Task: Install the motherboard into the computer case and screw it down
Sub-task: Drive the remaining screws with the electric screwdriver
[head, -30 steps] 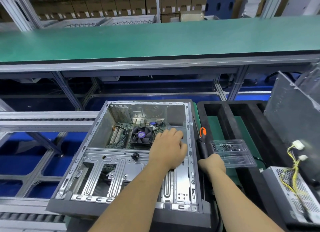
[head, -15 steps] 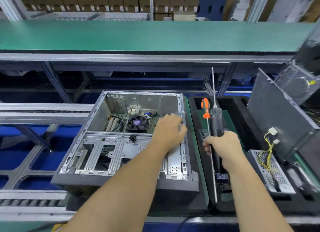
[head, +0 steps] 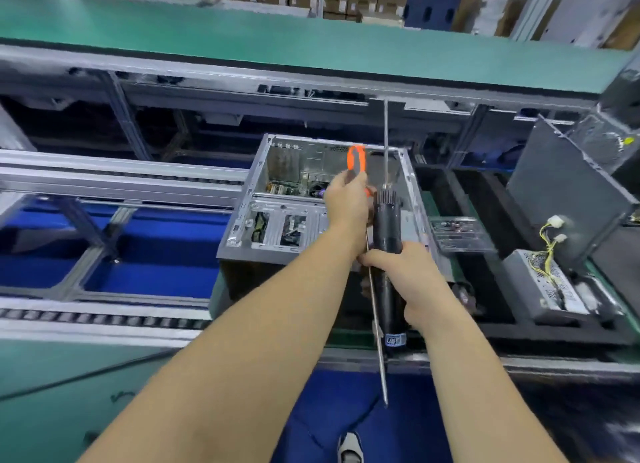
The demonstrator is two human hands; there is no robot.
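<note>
Right hand [head: 412, 282] gripping heavy, rigid electric screwdriver [head: 387, 234] mid-barrel; left hand [head: 346, 199] fingers pinching light orange-handled screwdriver [head: 356, 157].

Bright, even overhead light; soft shadows; motion blur throughout; wide-angle bending toward edges; corners smeared.

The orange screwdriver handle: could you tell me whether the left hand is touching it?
Touching. The head view shows the left hand with its fingers curled round the orange screwdriver handle, only the top showing above them.
</note>
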